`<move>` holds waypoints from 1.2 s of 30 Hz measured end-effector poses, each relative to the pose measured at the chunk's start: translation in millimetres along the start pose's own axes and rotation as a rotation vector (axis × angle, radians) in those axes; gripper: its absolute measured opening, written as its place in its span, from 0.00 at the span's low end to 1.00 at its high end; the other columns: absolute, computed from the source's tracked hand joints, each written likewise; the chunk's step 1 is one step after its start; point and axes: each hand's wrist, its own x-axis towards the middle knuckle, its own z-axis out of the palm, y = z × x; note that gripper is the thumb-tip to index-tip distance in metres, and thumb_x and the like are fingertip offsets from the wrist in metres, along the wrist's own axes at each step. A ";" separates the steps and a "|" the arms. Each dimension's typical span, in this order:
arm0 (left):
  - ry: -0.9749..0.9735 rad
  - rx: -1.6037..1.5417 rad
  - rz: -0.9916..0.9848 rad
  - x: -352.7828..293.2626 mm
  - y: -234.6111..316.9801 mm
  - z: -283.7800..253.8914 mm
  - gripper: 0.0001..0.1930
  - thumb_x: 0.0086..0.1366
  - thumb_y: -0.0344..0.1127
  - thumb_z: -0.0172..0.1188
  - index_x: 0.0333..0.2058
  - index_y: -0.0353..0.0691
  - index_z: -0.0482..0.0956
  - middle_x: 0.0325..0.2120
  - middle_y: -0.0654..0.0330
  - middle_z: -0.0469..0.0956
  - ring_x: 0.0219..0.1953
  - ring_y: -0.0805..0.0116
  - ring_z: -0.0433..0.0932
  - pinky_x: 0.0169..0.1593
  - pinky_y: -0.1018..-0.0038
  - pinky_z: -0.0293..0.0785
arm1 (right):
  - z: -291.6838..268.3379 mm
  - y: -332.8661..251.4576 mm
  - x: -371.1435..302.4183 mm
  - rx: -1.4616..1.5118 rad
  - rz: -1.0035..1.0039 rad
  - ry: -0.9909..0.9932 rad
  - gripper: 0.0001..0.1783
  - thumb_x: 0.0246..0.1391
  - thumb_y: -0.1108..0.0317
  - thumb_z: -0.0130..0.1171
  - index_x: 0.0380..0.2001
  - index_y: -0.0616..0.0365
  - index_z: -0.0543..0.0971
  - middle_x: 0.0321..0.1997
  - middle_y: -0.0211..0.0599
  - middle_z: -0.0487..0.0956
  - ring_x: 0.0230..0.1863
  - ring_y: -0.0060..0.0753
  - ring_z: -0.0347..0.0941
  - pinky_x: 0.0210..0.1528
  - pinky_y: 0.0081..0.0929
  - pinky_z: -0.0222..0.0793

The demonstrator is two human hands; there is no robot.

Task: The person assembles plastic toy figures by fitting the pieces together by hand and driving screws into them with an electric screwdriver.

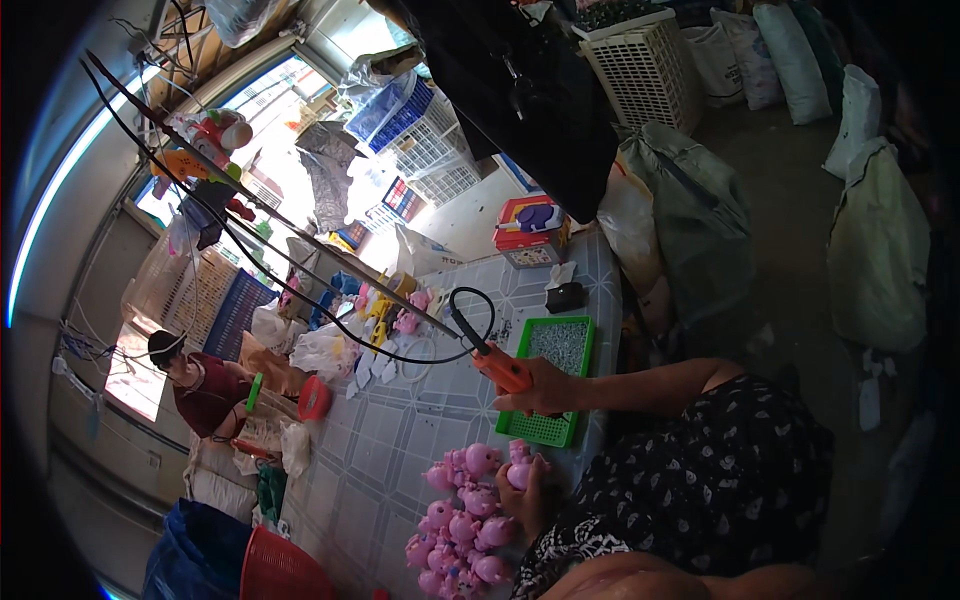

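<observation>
"Where's that pink pig toy (519,453)?"

"In the left hand (527,493), fingers wrapped round it — right beside the heap of pink toys (464,526) on the table (385,455)."

"And the right hand (547,388)?"

"Clamped on the orange electric screwdriver (503,370) — near the green tray (583,400)."

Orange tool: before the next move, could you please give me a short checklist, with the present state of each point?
1. Tool gripped: ok, in the right hand.
2. Cable away from the toy pile: ok, it loops well apart from it.
3. One toy in grip: ok, the left hand holds it.
4. Held toy free of the pile: cannot tell; they look very close.
5. Tool tip in sight: cannot tell its state; the right hand seems to hide it.
6. Tray supplied: ok, small grey pieces lie in it.
</observation>
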 end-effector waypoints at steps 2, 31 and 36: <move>0.015 0.025 0.005 -2.2 -10.2 -3.8 0.25 0.59 0.40 0.76 0.49 0.36 0.75 0.38 0.57 0.81 0.36 0.70 0.79 0.42 0.74 0.78 | 2.4 -0.6 -1.8 0.015 0.063 -0.035 0.19 0.52 0.57 0.74 0.38 0.57 0.78 0.26 0.26 0.78 0.22 0.18 0.74 0.24 0.21 0.70; 0.057 0.406 0.416 20.3 -39.6 -14.9 0.28 0.47 0.40 0.78 0.47 0.41 0.78 0.39 0.53 0.79 0.35 0.51 0.82 0.37 0.59 0.79 | 13.9 94.4 88.2 1.037 -0.381 -0.668 0.12 0.60 0.69 0.65 0.39 0.52 0.70 0.21 0.28 0.69 0.16 0.25 0.66 0.23 0.26 0.68; 0.023 0.383 0.424 19.3 -39.0 -19.8 0.29 0.48 0.41 0.78 0.47 0.40 0.78 0.39 0.52 0.79 0.35 0.51 0.83 0.37 0.61 0.80 | 22.1 50.2 57.9 0.357 0.011 0.037 0.13 0.59 0.72 0.66 0.39 0.51 0.70 0.22 0.29 0.70 0.17 0.26 0.67 0.22 0.26 0.67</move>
